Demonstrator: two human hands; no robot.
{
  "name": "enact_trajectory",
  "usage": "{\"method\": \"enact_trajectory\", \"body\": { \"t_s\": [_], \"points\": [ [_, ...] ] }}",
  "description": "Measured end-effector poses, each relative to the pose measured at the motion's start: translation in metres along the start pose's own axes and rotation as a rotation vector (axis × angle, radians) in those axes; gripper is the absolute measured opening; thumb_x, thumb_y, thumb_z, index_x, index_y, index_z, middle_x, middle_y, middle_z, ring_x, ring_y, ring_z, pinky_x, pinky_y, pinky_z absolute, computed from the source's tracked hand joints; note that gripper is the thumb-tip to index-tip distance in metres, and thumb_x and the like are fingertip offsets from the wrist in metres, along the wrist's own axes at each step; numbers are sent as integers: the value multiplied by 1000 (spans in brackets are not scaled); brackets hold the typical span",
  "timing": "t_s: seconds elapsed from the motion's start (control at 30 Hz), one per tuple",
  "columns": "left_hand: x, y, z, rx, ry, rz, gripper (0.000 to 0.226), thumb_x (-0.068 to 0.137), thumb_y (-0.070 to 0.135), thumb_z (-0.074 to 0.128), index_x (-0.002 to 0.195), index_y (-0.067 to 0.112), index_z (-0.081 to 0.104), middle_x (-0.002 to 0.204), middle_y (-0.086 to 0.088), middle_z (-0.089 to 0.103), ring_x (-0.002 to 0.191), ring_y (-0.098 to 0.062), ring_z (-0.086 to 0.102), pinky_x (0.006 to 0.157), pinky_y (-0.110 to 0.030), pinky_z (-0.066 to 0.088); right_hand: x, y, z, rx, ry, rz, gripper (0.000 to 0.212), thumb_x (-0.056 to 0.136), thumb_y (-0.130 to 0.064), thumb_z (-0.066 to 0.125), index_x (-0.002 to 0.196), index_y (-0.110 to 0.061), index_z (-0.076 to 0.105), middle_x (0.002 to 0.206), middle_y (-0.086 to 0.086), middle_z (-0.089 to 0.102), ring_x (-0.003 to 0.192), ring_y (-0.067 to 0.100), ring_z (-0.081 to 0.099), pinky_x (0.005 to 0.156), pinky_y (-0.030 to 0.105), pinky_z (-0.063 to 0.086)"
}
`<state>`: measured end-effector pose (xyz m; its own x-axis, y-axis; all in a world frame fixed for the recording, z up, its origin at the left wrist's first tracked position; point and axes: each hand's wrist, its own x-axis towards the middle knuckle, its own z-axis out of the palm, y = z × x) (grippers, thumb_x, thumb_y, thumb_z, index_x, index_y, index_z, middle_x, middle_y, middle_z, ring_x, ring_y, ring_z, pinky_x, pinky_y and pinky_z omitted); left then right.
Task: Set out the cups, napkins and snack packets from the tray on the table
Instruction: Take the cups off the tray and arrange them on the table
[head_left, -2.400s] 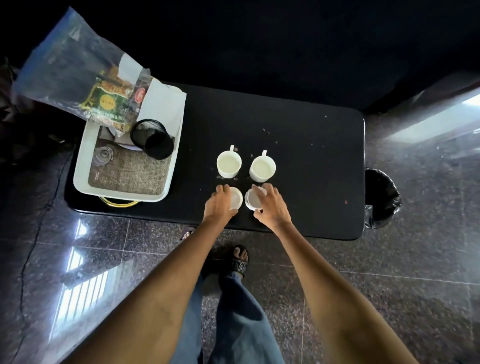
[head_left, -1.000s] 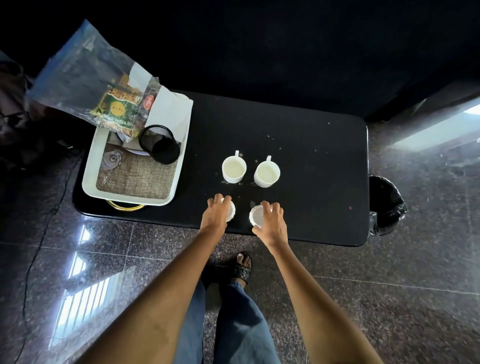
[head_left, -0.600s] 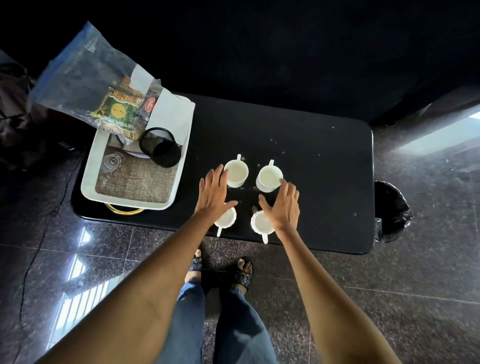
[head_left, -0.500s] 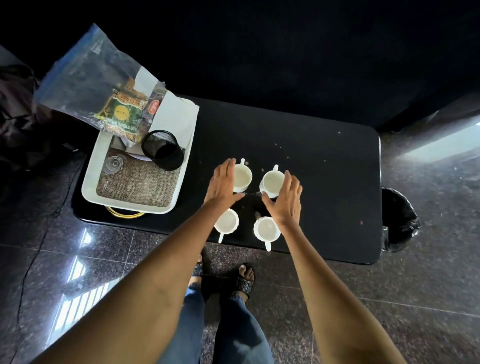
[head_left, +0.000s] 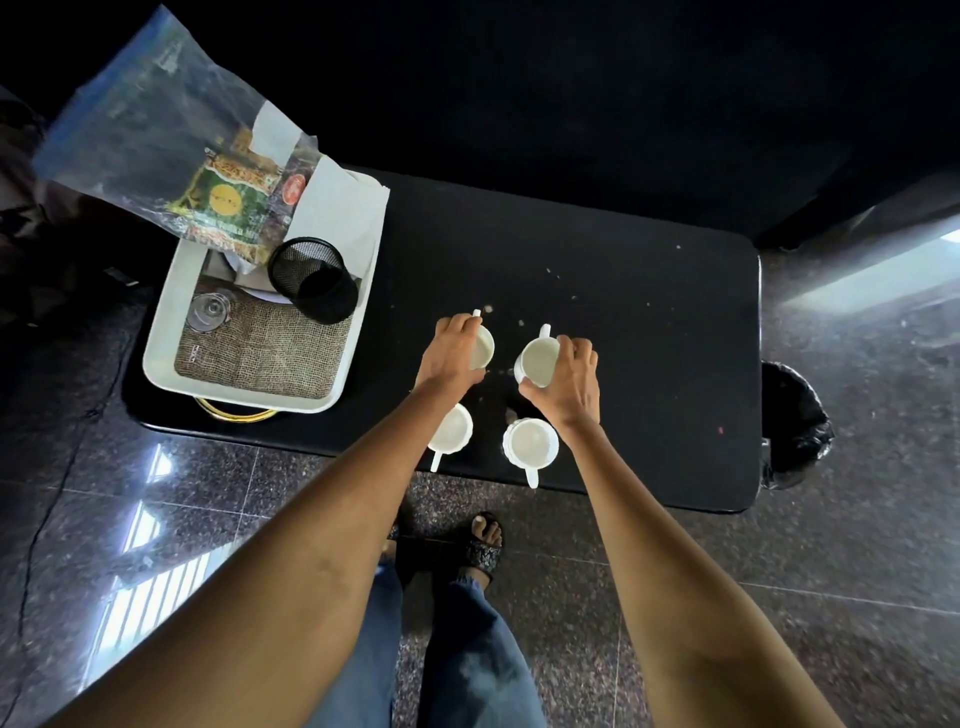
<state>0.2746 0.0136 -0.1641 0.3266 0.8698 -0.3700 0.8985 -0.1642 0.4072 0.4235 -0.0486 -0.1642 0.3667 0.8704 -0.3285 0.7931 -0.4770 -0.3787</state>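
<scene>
Gripping one far cup each, left hand (head_left: 451, 353) and right hand (head_left: 566, 382); handles point away.

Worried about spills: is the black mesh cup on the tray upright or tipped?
Tipped: the mesh cup lies on its side in the tray, mouth facing sideways.

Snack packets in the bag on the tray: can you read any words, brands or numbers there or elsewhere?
Nothing reads clearly.
Green snack packet: printed words and yellow round logo, too blurred.
Red round label: too small.
Burlap mat: small mark, illegible.
Cups: no text.
</scene>
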Motion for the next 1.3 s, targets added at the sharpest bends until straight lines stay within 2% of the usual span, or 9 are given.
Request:
{"method": "enact_trajectory", "body": {
  "t_s": [0.23,0.37,0.47,0.57,0.63,0.7,0.83,0.97,1.3],
  "points": [
    [-13,-11,2,-19,-9,9,71,82,17,70,143,12,34,145,-2,38,134,-22,32,100,-39,49,-15,11,-1,-30,-23,-19,70,68,-28,75,127,-8,42,127,11,42,115,27,43,68,31,46],
    [-22,-10,0,-88,25,17,82,78,20,75,144,10,28,147,-7,33,135,-24,33,103,-39,46,-21,12,1,-39,14,-13,78,73,-37,70,136,-10,34,131,10,41,119,28,40,67,34,48],
    [-44,-12,7,-235,120,-121,104,65,30,84,145,8,22,149,-11,29,137,-27,31,107,-40,40,-42,15,6,27,188,64,79,76,-53,60,136,-10,34,128,10,46,117,28,43,67,37,51],
    [-75,-18,21,-313,117,-287,115,55,40,88,144,7,21,145,-13,33,134,-29,34,104,-42,42,-74,21,19,71,270,121,76,75,-63,48,126,-7,44,120,11,52,109,28,48,69,40,56],
    [-91,-21,33,-249,98,-273,113,54,46,86,142,8,24,141,-12,37,128,-28,40,98,-42,46,-93,25,30,97,258,116,73,76,-64,43,120,-6,48,116,10,55,106,28,51,70,44,56],
    [-99,-21,43,-191,91,-217,104,59,45,84,139,9,28,137,-10,41,124,-26,43,94,-40,49,-104,28,40,111,208,100,69,77,-58,53,122,-6,47,120,9,53,110,27,50,71,44,57],
    [-103,-18,49,-170,112,-196,83,70,21,80,137,9,34,134,-11,46,122,-26,44,84,-40,53,-105,26,48,89,69,20,81,73,-47,68,136,-7,37,131,9,46,121,25,42,71,39,55],
    [-103,-17,48,-166,109,-216,78,72,17,79,136,7,36,135,-12,46,123,-27,44,84,-40,53,-99,25,48,118,56,37,74,71,-35,71,131,-6,41,125,10,48,115,27,45,74,38,52],
    [-106,-17,46,-143,84,-228,76,74,17,77,137,7,36,136,-13,45,125,-27,43,90,-39,51,-105,36,46,148,76,69,71,69,-32,73,128,-5,43,121,12,49,113,28,46,75,38,51]
  ]
}}
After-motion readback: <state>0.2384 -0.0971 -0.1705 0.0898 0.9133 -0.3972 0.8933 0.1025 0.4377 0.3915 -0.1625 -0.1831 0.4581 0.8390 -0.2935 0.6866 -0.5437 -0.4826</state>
